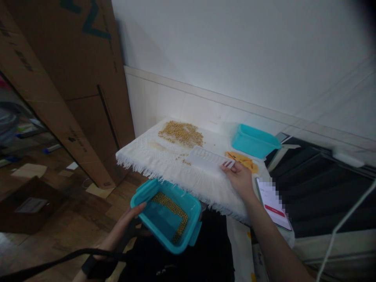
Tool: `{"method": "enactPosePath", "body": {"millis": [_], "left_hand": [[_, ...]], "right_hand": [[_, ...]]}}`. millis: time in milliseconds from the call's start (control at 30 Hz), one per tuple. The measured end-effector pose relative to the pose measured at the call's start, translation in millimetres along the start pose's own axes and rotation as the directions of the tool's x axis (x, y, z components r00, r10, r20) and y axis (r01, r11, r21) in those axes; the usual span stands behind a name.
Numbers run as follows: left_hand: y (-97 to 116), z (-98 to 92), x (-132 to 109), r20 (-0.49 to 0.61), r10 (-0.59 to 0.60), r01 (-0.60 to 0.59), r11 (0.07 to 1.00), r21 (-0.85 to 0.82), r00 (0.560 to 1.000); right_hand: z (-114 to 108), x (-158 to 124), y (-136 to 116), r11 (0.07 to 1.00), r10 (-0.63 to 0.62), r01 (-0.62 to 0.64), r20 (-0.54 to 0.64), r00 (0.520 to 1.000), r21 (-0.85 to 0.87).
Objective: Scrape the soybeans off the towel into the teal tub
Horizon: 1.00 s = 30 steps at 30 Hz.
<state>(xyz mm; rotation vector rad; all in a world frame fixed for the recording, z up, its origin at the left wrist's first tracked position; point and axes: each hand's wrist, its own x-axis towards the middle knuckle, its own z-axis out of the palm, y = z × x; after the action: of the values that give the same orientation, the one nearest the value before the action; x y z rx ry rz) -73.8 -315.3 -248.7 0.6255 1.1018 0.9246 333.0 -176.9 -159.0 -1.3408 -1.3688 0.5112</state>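
Note:
My left hand (131, 219) grips the left rim of a teal plastic bin (192, 205), thumb over the edge, just below the table's front edge. Yellowish beans (167, 201) lie in a band along the bin's far and right sides. My right hand (237, 177) is closed on the right end of a white slotted plastic plate (205, 158), held low over the cloth. A few loose beans (185, 160) lie by the plate's left end. Farther back on the table is a spread pile of beans (182, 132). Part of my left hand's fingers is hidden behind the bin.
A white fringed cloth (141, 156) covers the table against the wall. At its right are a second teal bin (255, 143), a yellow-orange item (249, 164) and a phone (273, 203). Tall cardboard boxes (82, 78) stand left. A white cable (337, 227) hangs right.

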Motion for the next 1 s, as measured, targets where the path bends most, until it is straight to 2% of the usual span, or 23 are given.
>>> {"method": "enactPosePath", "body": {"millis": [200,333,767,1000], "left_hand": [[9,13.0,-1,-0.075,-0.052,0.05,0.998,-0.022,0.996],[15,18.0,-2,-0.08,-0.057,0.054,0.997,-0.047,0.995],[22,21.1,-4,-0.118,-0.072,0.068,0.997,-0.03,0.99],[22,20.6,-4,-0.119,-0.04,0.034,0.998,-0.049,0.992]], "right_hand": [[2,-10,-5,1.0,-0.022,0.023,0.025,0.999,-0.021],[6,-14,-6,1.0,-0.003,0.003,0.024,1.0,-0.025],[1,-15,-9,0.999,-0.005,0.007,0.049,0.999,-0.041],[4,-27,-18,0.998,0.011,-0.007,0.069,0.998,-0.065]]}}
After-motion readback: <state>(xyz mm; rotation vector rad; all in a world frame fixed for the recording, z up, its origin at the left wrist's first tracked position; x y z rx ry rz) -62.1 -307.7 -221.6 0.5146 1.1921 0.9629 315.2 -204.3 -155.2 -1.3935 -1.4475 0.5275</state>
